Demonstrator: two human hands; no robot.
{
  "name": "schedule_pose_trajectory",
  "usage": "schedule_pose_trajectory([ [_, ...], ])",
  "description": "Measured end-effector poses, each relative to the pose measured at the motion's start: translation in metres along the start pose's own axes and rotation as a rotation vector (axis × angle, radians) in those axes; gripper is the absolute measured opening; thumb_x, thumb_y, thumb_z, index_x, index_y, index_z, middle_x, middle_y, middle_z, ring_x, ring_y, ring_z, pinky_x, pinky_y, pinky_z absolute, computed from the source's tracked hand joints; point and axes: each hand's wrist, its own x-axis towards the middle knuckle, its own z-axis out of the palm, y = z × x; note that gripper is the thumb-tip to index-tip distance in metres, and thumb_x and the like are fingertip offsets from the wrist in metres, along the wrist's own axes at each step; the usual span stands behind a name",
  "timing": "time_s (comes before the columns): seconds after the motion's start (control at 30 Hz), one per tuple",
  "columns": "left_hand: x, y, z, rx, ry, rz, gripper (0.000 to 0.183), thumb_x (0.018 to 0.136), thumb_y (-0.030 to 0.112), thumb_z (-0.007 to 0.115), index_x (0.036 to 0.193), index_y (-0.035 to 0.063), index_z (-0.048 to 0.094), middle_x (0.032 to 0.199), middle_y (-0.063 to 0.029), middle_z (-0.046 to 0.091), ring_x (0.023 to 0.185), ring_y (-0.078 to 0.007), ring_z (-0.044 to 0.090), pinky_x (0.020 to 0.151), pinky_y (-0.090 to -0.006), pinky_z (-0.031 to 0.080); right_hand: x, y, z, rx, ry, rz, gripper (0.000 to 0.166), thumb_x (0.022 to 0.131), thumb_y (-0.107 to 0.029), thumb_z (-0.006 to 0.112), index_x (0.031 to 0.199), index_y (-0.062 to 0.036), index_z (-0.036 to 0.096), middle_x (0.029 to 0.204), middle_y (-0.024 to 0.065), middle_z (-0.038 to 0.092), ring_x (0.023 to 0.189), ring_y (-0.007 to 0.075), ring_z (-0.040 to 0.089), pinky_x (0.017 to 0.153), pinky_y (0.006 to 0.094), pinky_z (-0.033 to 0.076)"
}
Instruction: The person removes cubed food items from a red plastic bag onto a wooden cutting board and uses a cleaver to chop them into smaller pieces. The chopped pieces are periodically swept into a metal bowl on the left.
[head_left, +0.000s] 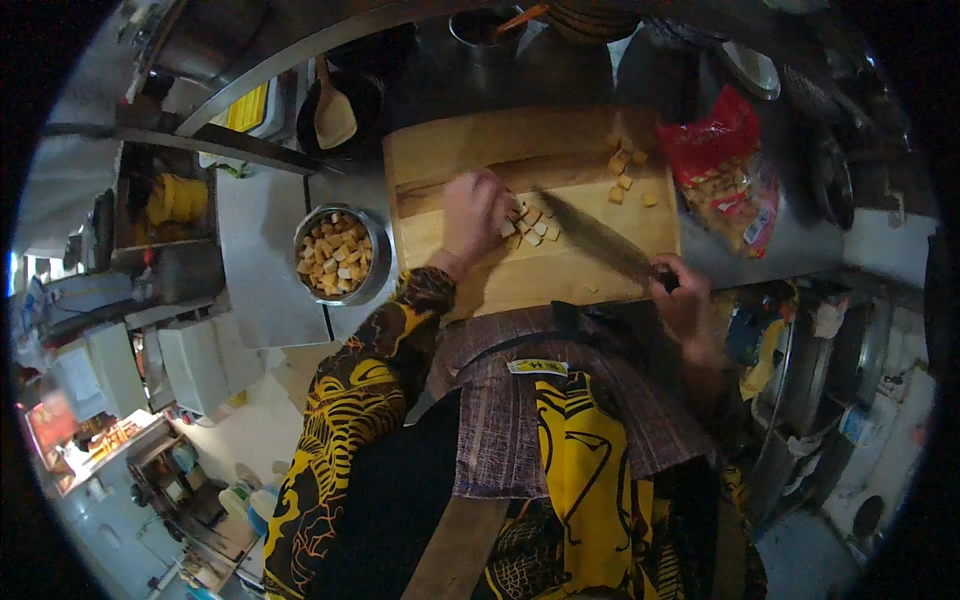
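My right hand (681, 292) grips the handle of a kitchen knife (600, 236), whose broad blade is blurred and slants up to the left over a wooden cutting board (427, 285). Just left of the blade is a small cluster of pale, brown-edged food cubes (532, 225), perhaps fried tofu. My left hand (476, 214) is bent over the cluster's left side, fingers curled down. Whether anything is pinched under those fingers is hidden. Several loose cubes (624, 182) lie scattered at the board's upper right.
Left of the board stands a round metal bowl (381, 262) full of similar cubes. A red-and-clear plastic bag (720, 176) of food lies to the right. Beyond are a dark pan (367, 97) with a wooden spatula (334, 112) and a metal pot (484, 46). A metal shelf edge (300, 56) crosses above.
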Motion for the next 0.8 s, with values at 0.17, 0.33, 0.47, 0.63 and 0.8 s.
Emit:
schedule_pose_trajectory([
  [0.17, -0.034, 0.052, 0.058, -0.125, -0.498, 0.771, 0.027, 0.079, 0.016, 0.055, 0.106, 0.0119, 0.059, 0.11, -0.0089, 0.058, 0.107, -0.0278, 0.053, 0.091, -0.042, 0.042, 0.003, 0.035, 0.014, 0.504, -0.156, 0.533, 0.012, 0.082, -0.015, 0.06, 0.081, -0.0033, 0.057, 0.069, 0.0038, 0.058, 0.055, 0.0095, 0.051, 0.051, 0.0266, 0.042],
  [0.33, -0.037, 0.038, 0.087, 0.188, -0.69, 0.893, 0.028, 0.08, 0.018, 0.053, 0.108, 0.0183, 0.058, 0.121, -0.0029, 0.052, 0.119, -0.022, 0.044, 0.105, -0.0473, 0.028, 0.004, 0.049, 0.04, 0.595, -0.157, 0.674, 0.014, 0.084, -0.017, 0.06, 0.078, -0.0059, 0.055, 0.063, 0.0012, 0.055, 0.05, 0.0089, 0.048, 0.046, 0.0254, 0.039],
  [0.47, -0.051, 0.018, 0.057, 0.416, -0.493, 0.617, 0.02, 0.081, 0.02, 0.054, 0.101, 0.0187, 0.057, 0.123, -0.0075, 0.049, 0.12, -0.023, 0.042, 0.104, -0.0506, 0.026, 0.006, 0.056, 0.056, 0.6, -0.197, 0.661, 0.016, 0.083, -0.018, 0.061, 0.075, -0.0064, 0.053, 0.062, 0.0012, 0.053, 0.05, 0.0096, 0.048, 0.045, 0.0255, 0.039],
  [0.63, -0.054, 0.013, 0.023, 0.458, -0.061, 0.111, 0.063, 0.074, 0.039, 0.068, 0.129, 0.0172, 0.045, 0.138, -0.0153, 0.036, 0.131, -0.0353, 0.03, 0.105, -0.0559, 0.02, 0.018, 0.053, 0.08, 0.488, -0.244, 0.663, 0.021, 0.08, -0.021, 0.066, 0.072, -0.0071, 0.053, 0.058, 0.0008, 0.051, 0.048, 0.0108, 0.049, 0.044, 0.0267, 0.041],
  [0.8, -0.045, 0.011, 0.031, 0.375, -0.011, -0.187, 0.084, 0.066, 0.048, 0.072, 0.135, 0.0139, 0.039, 0.143, -0.0227, 0.026, 0.132, -0.0415, 0.024, 0.106, -0.0553, 0.019, 0.04, 0.027, 0.105, 0.484, -0.412, 0.607, 0.025, 0.078, -0.025, 0.069, 0.077, -0.004, 0.056, 0.061, 0.0019, 0.055, 0.051, 0.0129, 0.053, 0.047, 0.0294, 0.044],
])
